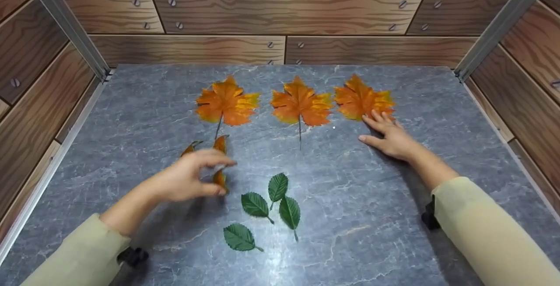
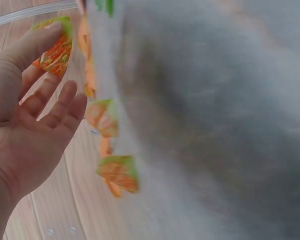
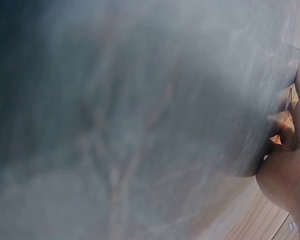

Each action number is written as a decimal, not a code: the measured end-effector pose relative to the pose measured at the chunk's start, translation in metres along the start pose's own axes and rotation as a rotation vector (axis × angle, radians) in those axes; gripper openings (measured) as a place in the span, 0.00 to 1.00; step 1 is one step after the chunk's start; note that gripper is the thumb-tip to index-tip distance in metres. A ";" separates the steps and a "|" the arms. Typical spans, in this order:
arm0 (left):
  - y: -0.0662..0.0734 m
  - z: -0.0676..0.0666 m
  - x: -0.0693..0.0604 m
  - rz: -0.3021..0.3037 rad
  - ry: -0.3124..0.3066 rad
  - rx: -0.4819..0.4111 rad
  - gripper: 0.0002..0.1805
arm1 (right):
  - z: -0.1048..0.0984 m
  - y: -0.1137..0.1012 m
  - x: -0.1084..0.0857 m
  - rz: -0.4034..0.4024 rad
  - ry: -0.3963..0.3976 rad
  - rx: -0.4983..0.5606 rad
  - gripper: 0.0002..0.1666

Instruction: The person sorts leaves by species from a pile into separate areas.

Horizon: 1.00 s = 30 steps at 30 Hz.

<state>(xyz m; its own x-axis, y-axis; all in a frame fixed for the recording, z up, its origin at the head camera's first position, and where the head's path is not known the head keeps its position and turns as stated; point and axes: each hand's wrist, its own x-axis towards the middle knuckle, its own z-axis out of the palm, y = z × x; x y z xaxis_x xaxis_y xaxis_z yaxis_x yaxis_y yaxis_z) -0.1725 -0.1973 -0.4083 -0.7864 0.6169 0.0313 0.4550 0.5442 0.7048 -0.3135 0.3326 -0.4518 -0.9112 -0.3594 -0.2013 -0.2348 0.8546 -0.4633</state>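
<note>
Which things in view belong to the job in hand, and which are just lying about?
Likely in the job:
small orange leaf, pinched by the left hand
two similar small leaves beside that hand
right orange maple leaf, its edge under the right hand
left maple leaf and middle maple leaf, same row

Apparently just lying about:
four green leaves, untouched by either hand

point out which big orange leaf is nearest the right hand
The rightmost of three big orange leaves: in the head view, the right hand's fingertips overlap its lower edge, while the other two lie farther left.
</note>
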 end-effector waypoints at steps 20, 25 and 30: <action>-0.012 -0.013 0.094 -0.124 -0.069 0.270 0.34 | 0.001 0.001 0.000 -0.013 0.017 -0.003 0.51; -0.015 -0.010 0.101 -0.138 -0.083 0.290 0.33 | 0.000 0.001 0.001 -0.014 0.011 0.001 0.51; -0.016 -0.008 0.102 -0.150 -0.095 0.308 0.36 | -0.001 0.000 0.001 -0.014 0.002 -0.006 0.51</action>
<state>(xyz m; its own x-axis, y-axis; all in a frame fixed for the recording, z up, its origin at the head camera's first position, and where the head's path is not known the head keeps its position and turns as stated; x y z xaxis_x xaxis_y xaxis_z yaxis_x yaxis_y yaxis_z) -0.2630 -0.1477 -0.4108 -0.8181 0.5595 -0.1329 0.4534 0.7697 0.4494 -0.3147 0.3328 -0.4517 -0.9083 -0.3709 -0.1932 -0.2499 0.8518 -0.4604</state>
